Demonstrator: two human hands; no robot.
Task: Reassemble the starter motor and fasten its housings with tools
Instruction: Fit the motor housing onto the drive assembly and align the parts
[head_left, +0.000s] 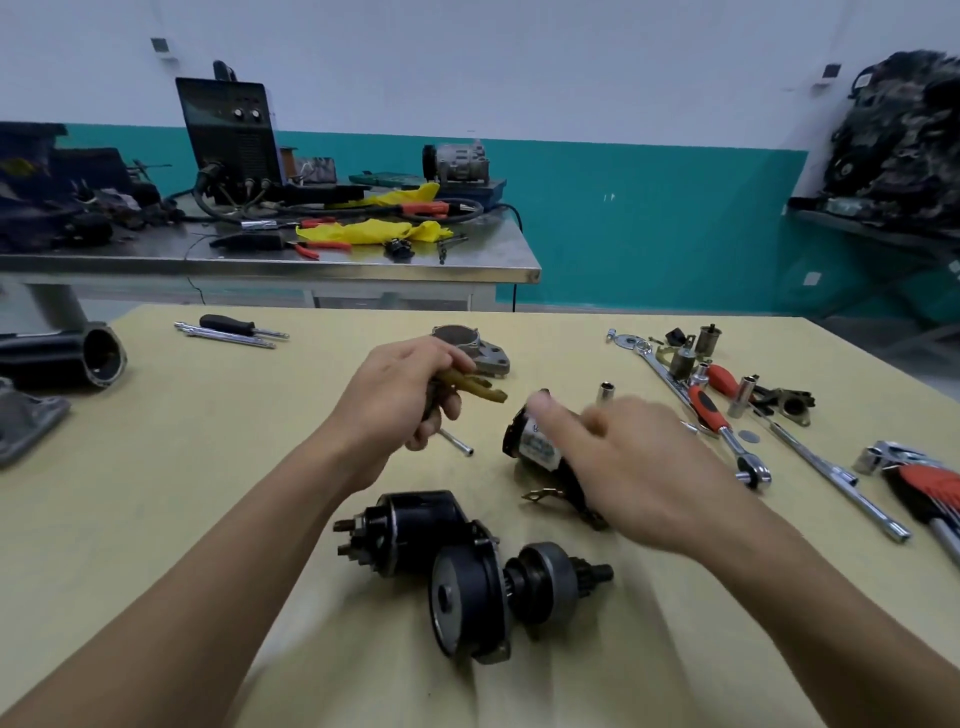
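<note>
Starter motor assembly (467, 587) six o'clock of both hands, left hand (395, 400) gripping fork lever (480, 391), right hand (628, 462) slack-fingered over black housing (537, 444).

Materials & finish: mostly metal, some plastic

Tabletop (208, 467): smooth matt pale-yellow board. Starter body (415, 525): black painted metal, semi-gloss. Pinion drive (545, 577): grey metal, dull sheen. End housing (485, 356): cast metal, matt grey, rough-ish. Fork lever (478, 388): yellow-brown, looks plastic, matt. Ratchet (727, 431): glossy chrome shaft w/ red-black grip, prob. plastic. Socket (605, 393): polished chrome. Far bench (363, 262): stainless sheet, reflective.
</note>
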